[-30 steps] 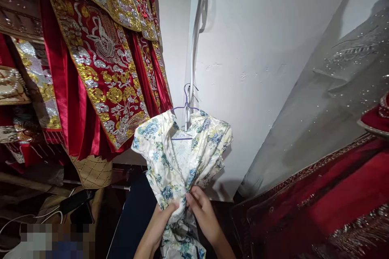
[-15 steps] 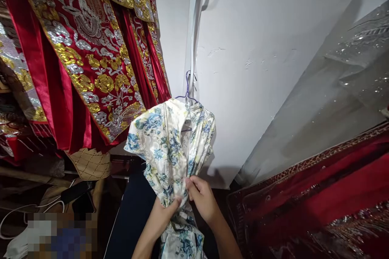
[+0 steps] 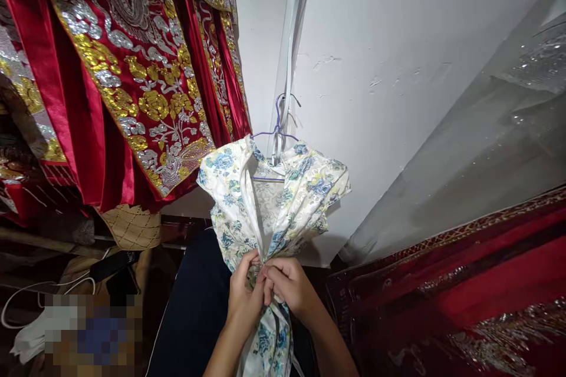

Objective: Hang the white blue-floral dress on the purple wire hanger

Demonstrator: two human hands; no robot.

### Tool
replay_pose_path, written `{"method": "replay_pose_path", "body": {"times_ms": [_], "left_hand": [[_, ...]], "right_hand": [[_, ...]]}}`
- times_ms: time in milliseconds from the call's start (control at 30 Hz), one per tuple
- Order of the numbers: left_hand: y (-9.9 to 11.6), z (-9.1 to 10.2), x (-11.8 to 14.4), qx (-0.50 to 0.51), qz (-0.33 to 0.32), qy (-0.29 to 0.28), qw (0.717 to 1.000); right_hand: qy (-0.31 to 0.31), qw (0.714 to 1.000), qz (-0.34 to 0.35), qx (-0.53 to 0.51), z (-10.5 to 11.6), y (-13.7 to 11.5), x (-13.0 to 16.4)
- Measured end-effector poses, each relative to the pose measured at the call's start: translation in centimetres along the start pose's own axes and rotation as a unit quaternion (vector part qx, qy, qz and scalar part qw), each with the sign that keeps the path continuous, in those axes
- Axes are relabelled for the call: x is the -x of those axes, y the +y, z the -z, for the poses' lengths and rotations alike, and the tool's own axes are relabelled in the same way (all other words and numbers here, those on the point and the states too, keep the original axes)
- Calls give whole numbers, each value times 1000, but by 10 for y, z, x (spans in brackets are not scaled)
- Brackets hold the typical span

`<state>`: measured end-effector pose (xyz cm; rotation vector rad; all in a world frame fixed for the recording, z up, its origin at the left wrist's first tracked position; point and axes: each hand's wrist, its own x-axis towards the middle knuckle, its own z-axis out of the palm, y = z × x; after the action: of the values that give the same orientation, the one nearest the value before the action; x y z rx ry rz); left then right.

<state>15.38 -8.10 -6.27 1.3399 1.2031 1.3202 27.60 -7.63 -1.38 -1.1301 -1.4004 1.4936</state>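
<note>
A white floral dress (image 3: 236, 212) with blue flowers and short sleeves hangs on a purple wire hanger (image 3: 277, 123). Its front or back opening is spread in a V down to the waist, with a zipper-like edge along it. At the bottom of that V, my left hand (image 3: 244, 291) pinches the fabric. My right hand (image 3: 289, 284) is closed on the dress right beside it, the fingertips of both hands nearly touching. Whatever small part lies between the fingertips is hidden. Below the hands the skirt falls in folds between my forearms.
Red costumes with gold and silver embroidery (image 3: 152, 100) hang at the left. A white wall (image 3: 371, 41) with a metal post stands behind the hanger. Plastic-covered red garments (image 3: 486, 283) fill the right. A tan quilted item (image 3: 132, 227) and white cable (image 3: 26, 288) are at lower left.
The dress opening has spread wider and the bodice faces me more squarely. My hands have come together at the opening's lower end, the left one rising.
</note>
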Motion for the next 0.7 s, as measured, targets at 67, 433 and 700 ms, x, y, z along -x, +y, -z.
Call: {"method": "replay_pose_path", "body": {"times_ms": [67, 433, 700], "left_hand": [[-2, -2, 0, -11, -14, 8, 1000], [-25, 2, -25, -117, -34, -29, 992], [128, 20, -102, -87, -298, 34, 950]], "right_hand": [[-8, 1000, -14, 12, 9, -11, -6], [172, 955, 230, -77, 62, -166, -106], [152, 950, 269, 52, 39, -152, -69]]}}
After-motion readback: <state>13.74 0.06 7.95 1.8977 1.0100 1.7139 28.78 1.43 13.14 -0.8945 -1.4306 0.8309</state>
